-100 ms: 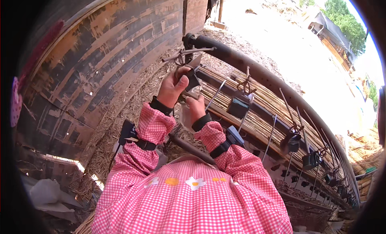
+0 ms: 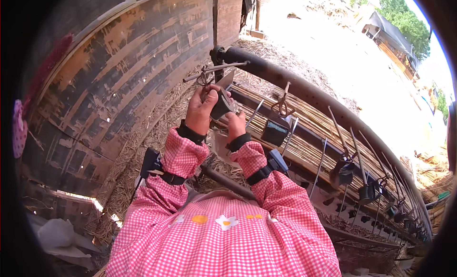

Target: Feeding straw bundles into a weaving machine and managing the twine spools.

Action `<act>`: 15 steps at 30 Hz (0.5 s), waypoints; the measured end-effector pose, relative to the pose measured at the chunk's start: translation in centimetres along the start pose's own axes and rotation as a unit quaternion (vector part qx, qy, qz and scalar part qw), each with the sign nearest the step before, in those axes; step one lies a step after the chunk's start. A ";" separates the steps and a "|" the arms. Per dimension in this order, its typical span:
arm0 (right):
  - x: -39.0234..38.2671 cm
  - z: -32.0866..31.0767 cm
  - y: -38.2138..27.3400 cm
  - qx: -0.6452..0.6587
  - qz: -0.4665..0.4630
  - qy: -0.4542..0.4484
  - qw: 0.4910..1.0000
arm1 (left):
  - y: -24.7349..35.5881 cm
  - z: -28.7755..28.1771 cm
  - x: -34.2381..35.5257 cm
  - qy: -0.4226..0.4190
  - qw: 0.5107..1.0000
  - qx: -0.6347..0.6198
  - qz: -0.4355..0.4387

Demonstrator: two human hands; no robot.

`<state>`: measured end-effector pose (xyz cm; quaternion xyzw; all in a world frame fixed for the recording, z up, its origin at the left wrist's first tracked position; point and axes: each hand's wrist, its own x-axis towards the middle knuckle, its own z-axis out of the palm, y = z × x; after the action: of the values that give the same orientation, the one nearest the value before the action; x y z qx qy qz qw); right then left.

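Observation:
My left hand [image 2: 202, 110] is closed around a dark, block-shaped piece [image 2: 221, 107], its thumb over the top edge. It looks like the dark pieces hanging farther along the frame. Just beyond the fingers a pale, pointed flat piece [image 2: 227, 80] sticks up. My right hand [image 2: 236, 125] is raised to the lower right of the block, fingers bent against its edge; whether they grip it I cannot tell. Above the left hand a wire loop [image 2: 204, 77] hangs from a rod [image 2: 216, 71] on the frame. Long thin reeds [image 2: 309, 129] lie side by side to the right.
A dark curved pipe [image 2: 295, 76] runs along the frame's far side. More dark blocks [image 2: 275, 132] and wire hooks [image 2: 283, 107] hang from it, with thin metal rods [image 2: 318, 167] between. A worn board wall [image 2: 128, 62] stands at left. Straw [image 2: 143, 134] covers the ground.
My right hand has risen from beside the reed ends to the block's lower edge. The block is tilted differently in my left hand. The whole view has shifted slightly.

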<state>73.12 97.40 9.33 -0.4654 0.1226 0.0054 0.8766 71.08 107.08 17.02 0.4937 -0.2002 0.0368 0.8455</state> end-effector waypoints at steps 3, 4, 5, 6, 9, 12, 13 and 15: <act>4.7 -2.1 1.9 0.062 -0.043 -0.036 0.997 | 2.6 2.9 -0.3 -0.036 0.993 -0.072 -0.088; 6.1 -2.0 3.3 0.209 -0.020 -0.059 0.976 | 3.2 3.5 -0.5 -0.029 0.989 -0.100 -0.108; 8.6 -2.1 2.1 0.204 -0.037 -0.074 0.975 | 4.2 3.7 -0.6 -0.136 0.965 -0.123 -0.186; 7.8 -4.4 4.9 0.108 -0.032 -0.056 0.992 | 4.3 4.7 -0.9 -0.127 0.964 -0.108 -0.207; 7.9 -8.8 8.1 -0.166 -0.048 0.047 0.984 | 3.4 3.6 -2.7 -0.236 0.931 -0.045 -0.275; 13.0 -7.3 7.3 -0.406 -0.047 0.191 0.893 | 3.2 0.2 -3.7 -0.319 0.920 0.017 -0.226; 14.3 -7.8 7.0 -0.479 -0.036 0.244 0.842 | 3.6 -0.5 -3.7 -0.324 0.911 -0.042 -0.251; 14.6 -8.1 8.1 -0.732 -0.087 -0.069 0.672 | 3.8 -3.5 -4.0 -0.283 0.924 -0.046 -0.254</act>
<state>84.61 93.86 -4.82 -0.9649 -0.0228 0.0488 0.2569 67.53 112.50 17.11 0.4783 -0.3004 -0.3298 0.7565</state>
